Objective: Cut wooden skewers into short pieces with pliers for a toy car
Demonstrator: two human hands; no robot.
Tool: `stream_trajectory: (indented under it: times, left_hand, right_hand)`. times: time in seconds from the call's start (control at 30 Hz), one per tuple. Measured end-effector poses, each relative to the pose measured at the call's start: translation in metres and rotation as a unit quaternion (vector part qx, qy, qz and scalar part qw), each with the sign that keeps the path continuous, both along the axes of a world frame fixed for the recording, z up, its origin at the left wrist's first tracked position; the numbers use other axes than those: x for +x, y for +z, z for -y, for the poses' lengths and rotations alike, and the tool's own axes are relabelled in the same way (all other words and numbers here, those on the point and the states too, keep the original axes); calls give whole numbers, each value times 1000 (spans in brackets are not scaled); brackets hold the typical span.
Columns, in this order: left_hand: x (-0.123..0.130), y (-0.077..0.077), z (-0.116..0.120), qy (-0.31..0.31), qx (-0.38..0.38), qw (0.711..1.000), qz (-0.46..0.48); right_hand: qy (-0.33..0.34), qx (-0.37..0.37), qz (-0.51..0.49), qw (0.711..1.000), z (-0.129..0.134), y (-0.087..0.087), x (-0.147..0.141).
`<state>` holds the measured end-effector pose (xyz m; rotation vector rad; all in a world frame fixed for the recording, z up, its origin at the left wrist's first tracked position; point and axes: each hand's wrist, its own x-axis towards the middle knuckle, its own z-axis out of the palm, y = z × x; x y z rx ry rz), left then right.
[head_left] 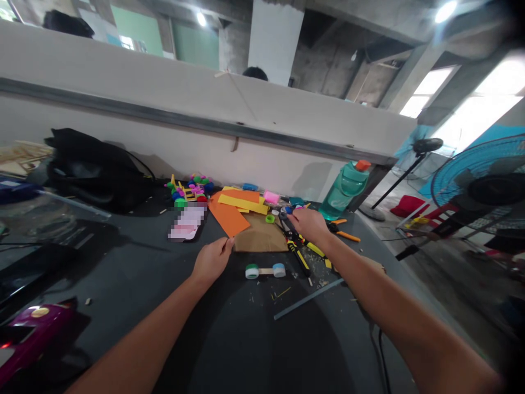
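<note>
Lying on the dark tabletop point(156, 284), the cardboard point(260, 239) sits in the middle of the clutter, its near edge facing the person. The left hand point(212, 257) has its grip closed at the left corner, thumb and fingers pinching the cardboard. The right hand point(310, 225) is curled beside a grey tool point(284, 221) at the cardboard's right end; whether its grip has hold of the tool, or how far open it is, I cannot tell. Orange paper point(229, 216) touches the cardboard's far left side, with yellow strips point(241, 204) on top. Just nearer the person stand two caps point(251, 271) joined by a stick point(266, 271). Black-and-yellow pliers point(301, 260) lie to the right, among scraps, and a grey strip point(307, 299) slants below them. Farther out are a phone point(187, 221) and black bag point(94, 169) on the left, a green bottle point(344, 189) on the right, and a fan point(484, 180) beyond the tabletop.
</note>
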<state>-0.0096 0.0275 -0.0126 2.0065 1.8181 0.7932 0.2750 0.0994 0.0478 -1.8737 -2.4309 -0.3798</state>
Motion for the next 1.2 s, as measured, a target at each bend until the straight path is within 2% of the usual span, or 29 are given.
stream_trajectory:
  times: [0.13,0.23,0.53,0.73,0.9,1.07,1.2]
  left_hand:
    - [0,-1,-1,24,-4,1000,-20]
    - [0,-2,-2,22,-7,1000,-18]
    - [0,-3,0,0,-13,1000,8]
    - [1,-2,1,-8,-24,1000,-2]
    - [3,1,3,-9,-34,999,-15]
    - [3,1,2,-9,-44,999,-11]
    - [2,0,0,-12,-46,999,-8]
  right_hand:
    - [-1,-7,-19,1000,5,-8,-23]
    - [-8,-22,-36,999,5,-14,-31]
    - [-26,-41,-105,993,-2,-32,-12]
    - [-27,-42,-115,992,-4,-47,-6]
    - [-23,-27,-102,994,-7,-44,-10]
    - [9,-32,-85,996,-20,-37,-30]
    - [3,-47,-76,996,-34,-39,-44]
